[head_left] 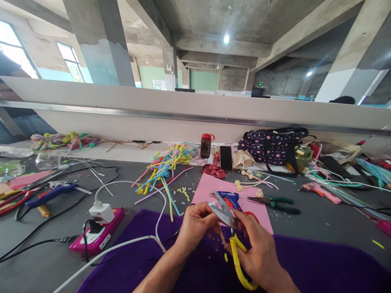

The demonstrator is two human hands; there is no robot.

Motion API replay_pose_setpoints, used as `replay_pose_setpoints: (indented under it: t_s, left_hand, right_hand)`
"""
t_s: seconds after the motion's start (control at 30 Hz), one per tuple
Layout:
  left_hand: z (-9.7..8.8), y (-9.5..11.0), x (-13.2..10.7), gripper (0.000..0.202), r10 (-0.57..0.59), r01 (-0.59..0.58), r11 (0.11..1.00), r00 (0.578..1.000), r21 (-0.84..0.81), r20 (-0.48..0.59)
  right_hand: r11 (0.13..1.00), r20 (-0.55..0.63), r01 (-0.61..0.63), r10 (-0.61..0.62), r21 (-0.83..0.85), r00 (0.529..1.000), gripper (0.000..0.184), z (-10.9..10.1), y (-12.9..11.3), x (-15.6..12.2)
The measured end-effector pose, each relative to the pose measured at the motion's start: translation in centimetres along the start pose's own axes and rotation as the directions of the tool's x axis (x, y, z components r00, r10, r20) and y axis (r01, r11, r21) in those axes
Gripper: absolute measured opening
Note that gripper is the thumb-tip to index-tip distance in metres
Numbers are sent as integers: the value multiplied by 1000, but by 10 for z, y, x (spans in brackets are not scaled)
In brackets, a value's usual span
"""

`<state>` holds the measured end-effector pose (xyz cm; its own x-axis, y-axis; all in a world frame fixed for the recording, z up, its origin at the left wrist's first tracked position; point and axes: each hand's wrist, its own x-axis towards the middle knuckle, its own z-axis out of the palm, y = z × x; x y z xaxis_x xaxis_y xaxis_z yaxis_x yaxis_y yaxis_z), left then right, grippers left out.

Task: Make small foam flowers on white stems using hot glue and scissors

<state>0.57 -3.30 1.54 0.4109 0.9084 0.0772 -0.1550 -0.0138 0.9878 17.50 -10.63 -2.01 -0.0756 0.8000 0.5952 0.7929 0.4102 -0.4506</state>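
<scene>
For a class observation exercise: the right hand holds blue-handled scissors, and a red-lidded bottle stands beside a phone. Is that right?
Not quite: the scissors in the right hand are yellow-handled, not blue-handled, as the head view shows. The bottle does stand beside the phone.

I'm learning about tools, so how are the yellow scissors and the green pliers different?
The yellow scissors have broad, shiny blades; the green pliers have a thin, dark nose. The yellow scissors are in the right hand, while the green pliers lie partly on the pink sheet. Both have coloured handles.
</scene>
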Motion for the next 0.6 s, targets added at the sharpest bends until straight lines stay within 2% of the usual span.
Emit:
replay_pose_setpoints:
  t_s: [0.27, 0.6]
  left_hand:
    - [-2, -2, 0, 24, 36, -32, 997, 998, -71, 46]
    - [-1, 0, -2, 24, 61, -60, 997, 998, -56, 33]
  right_hand:
    - [1000, 15, -25, 25, 2, 1000, 62, 7, -4, 4]
    - [1000, -17, -4, 3, -25, 1000, 61, 11, -4, 3]
